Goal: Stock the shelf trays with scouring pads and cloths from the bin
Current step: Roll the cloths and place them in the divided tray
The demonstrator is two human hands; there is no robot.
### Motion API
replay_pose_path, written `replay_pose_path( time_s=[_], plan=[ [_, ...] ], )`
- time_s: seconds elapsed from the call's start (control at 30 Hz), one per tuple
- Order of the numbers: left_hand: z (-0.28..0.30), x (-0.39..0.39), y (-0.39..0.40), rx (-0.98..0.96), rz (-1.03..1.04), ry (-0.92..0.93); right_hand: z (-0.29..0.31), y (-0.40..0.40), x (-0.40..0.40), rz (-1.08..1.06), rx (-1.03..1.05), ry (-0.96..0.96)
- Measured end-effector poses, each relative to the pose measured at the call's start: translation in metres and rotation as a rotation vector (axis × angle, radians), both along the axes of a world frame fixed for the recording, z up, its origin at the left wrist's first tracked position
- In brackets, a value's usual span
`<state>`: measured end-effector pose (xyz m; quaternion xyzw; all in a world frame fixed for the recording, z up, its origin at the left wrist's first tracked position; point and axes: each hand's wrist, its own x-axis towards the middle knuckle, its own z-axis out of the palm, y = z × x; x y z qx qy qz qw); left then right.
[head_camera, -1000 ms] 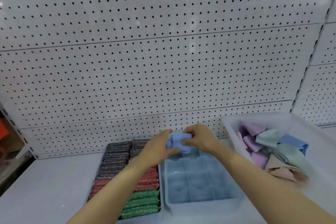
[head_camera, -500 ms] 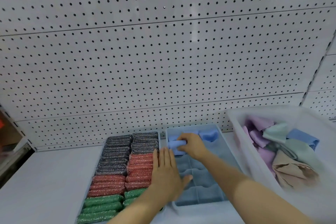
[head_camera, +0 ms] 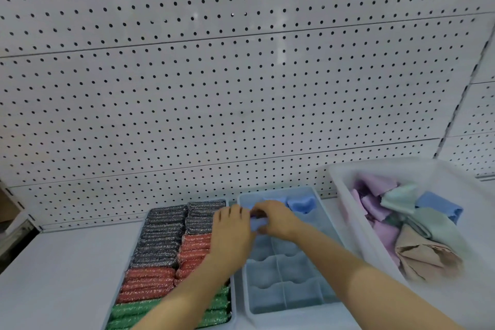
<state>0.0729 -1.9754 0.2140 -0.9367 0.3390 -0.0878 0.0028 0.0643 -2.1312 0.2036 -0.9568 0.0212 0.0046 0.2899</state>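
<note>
Since half a second ago the left hand [head_camera: 231, 233] has left the scouring-pad tray, where it lay flat, and has slid up beside the right hand [head_camera: 277, 218] at the back of the blue divided tray [head_camera: 316, 303]. Both hands now meet over a rolled blue cloth [head_camera: 258, 223] at a rear left compartment: the right hand's fingers curl round it, pinching it down, while the left hand's fingers look nearly straight and touch its near end, though blur makes the exact contact hard to read. One risk from here is that the soft roll springs open as the fingers let go, because nothing but the compartment walls holds it; another is that it straddles a divider instead of seating inside one cell, since the hands hide the cell's edges. A careless pull-out could also drag the cloth back up. As for the containers, the divided tray already holds another blue cloth [head_camera: 301, 203] in the back row just to the right, and the cells nearer the camera show only bare bottoms. To its left, touching it, the scouring-pad tray [head_camera: 233, 300] is packed with rows of silver-grey pads [head_camera: 160, 241] at the back, coppery-red pads [head_camera: 150, 284] in the middle and green pads [head_camera: 126, 313] in front. To the right, the clear bin [head_camera: 345, 195] holds loose cloths in pink, mint, blue and beige, still waiting to be rolled and placed.
</note>
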Motion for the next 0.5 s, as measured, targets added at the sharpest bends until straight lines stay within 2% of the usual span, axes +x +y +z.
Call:
replay_pose_path(
  time_s=[0.13, 0.2, 0.33, 0.5],
  plan=[
    [0.003, 0.022, -0.019, 0.281, -0.002, 0.047, 0.000, 0.003, -0.008, -0.058, -0.039, -0.009],
    [0.001, 0.026, -0.025, 0.338, 0.006, 0.020, 0.002, 0.004, -0.014, -0.075, -0.077, 0.014],
    [0.008, 0.033, -0.035, 0.416, -0.005, -0.057, 0.019, -0.012, -0.037, -0.117, -0.206, -0.060],
    [0.057, 0.018, -0.081, 0.394, -0.037, -0.034, 0.054, -0.065, -0.082, -0.236, -0.272, -0.252]
  ],
)
